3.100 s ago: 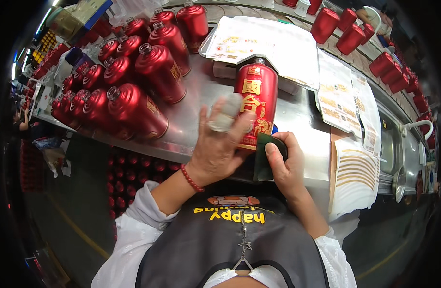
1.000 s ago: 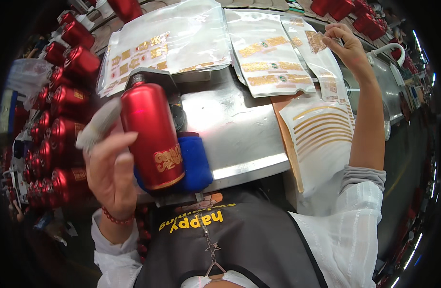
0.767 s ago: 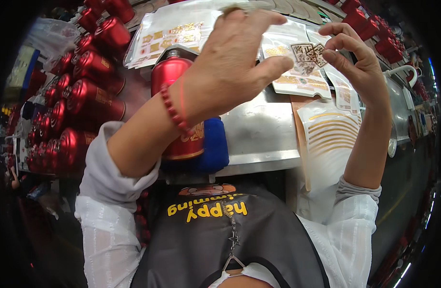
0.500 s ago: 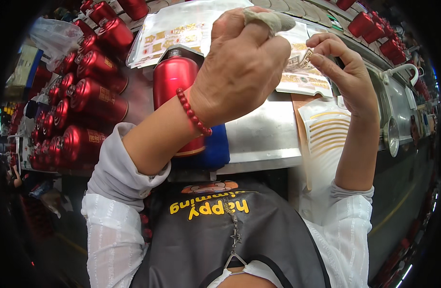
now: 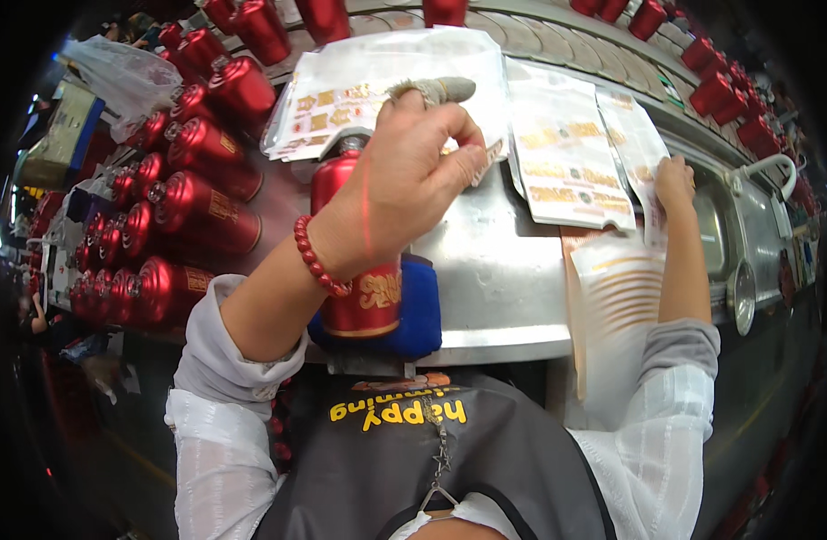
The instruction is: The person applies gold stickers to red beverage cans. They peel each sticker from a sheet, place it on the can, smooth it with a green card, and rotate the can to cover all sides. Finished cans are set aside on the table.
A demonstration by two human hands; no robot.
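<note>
My left hand (image 5: 413,171) is closed, thumb and forefinger pinching a small gold-printed sticker (image 5: 488,162). A grey-white cloth cover (image 5: 445,88) wraps one of its fingers. Beneath that hand and wrist, a red metallic bottle (image 5: 364,310) with gold print lies on a blue pad (image 5: 420,315), its neck pointing away from me. Much of the bottle is hidden by the hand. Over at the right, my right hand (image 5: 675,187) has its fingers bent around the edge of a white sheet with gold print (image 5: 631,135). Its fingertips are partly hidden.
Several red bottles (image 5: 206,216) lie stacked at the left. White printed sheets (image 5: 395,58) and another sheet stack (image 5: 562,117) rest on the metal table (image 5: 494,297). A gold-striped sheet (image 5: 616,279) hangs near the front edge. A sink (image 5: 715,216) stands right, a slatted conveyor (image 5: 557,45) behind.
My left hand has come down and left over the bottle, now with the sticker. My right hand has left the sticker and moved down to the sheet at the right.
</note>
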